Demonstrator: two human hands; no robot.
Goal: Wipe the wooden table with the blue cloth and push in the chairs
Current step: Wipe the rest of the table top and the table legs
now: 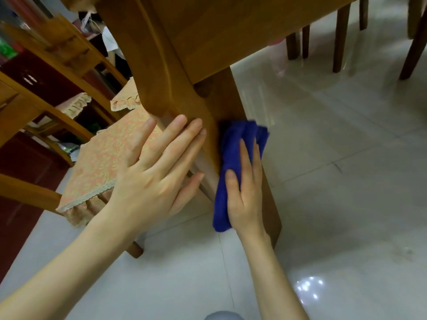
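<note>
The wooden table (208, 31) is steadied at its leg by the left hand (157, 172), fingers straight, slightly spread; the blue cloth (233, 144) is pressed there by the right hand (245, 199), fingers straight, unclamped, so it could be dropped mid-stroke.

No legible text, labels or numbers.

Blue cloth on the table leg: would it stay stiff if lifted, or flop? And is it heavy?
Probably floppy: the blue cloth is bunched in soft folds against the table leg. Likely light, since the right hand pins it with flat fingers alone. Its fuzzy look suggests it grips wood rather than slipping.
</note>
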